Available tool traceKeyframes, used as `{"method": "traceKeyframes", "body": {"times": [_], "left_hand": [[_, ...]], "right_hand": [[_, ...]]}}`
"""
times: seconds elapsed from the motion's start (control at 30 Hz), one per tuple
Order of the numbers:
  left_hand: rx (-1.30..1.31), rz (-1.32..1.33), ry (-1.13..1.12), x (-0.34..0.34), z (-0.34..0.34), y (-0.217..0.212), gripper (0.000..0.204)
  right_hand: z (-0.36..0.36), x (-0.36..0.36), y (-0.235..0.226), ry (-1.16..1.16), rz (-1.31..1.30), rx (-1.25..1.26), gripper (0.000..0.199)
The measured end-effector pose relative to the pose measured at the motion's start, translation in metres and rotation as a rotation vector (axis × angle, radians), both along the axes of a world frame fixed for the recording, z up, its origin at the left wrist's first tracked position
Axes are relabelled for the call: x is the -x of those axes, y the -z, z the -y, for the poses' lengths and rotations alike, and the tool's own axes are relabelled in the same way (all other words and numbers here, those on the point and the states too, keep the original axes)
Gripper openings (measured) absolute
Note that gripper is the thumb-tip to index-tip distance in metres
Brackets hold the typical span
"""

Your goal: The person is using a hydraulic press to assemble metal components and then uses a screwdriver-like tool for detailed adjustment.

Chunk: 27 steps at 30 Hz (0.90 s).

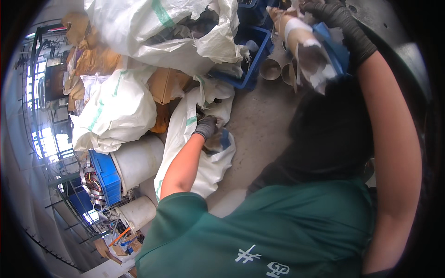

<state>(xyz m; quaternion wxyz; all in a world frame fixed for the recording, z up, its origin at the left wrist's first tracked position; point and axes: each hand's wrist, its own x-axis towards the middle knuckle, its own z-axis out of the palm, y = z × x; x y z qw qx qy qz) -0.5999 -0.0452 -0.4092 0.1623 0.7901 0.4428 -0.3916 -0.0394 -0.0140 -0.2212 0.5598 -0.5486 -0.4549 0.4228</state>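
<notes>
A co-worker in a green shirt (278,222) bent close in front, one gloved hand (206,127) inside a white woven sack (204,171). The person's own left hand was out of view. Farther off, the black-gloved right hand (336,16) gripped a torn brown cardboard tube (301,41) beside a blue plastic crate (252,69). Bare tubes (270,68) stood below it and bulging sacks (116,106) remained, so the work seemed partly done.

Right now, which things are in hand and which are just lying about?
In hand:
left hand in the white sack
right hand on the cardboard tube

Lying about:
blue crate
white buckets
big white bags
</notes>
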Motion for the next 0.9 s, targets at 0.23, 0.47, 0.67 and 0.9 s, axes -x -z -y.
{"method": "traceKeyframes", "body": {"times": [0.23,0.47,0.67,0.9], "left_hand": [[-0.199,0.69,-0.159,-0.085,0.032,-0.03,0.03],[-0.412,1.044,-0.126,-0.158,0.023,-0.023,0.023],[0.109,1.543,-0.702,-0.238,0.01,-0.156,0.031],[-0.037,1.722,-0.659,-0.214,0.014,-0.123,0.033]], "right_hand": [[-0.008,0.015,0.019,-0.136,-0.235,-0.003,0.05],[0.012,0.024,-0.002,-0.188,-0.335,0.096,0.063],[0.054,0.063,-0.037,-0.678,-0.006,0.25,0.094],[0.045,0.081,-0.038,-0.55,0.306,0.291,0.077]]}}
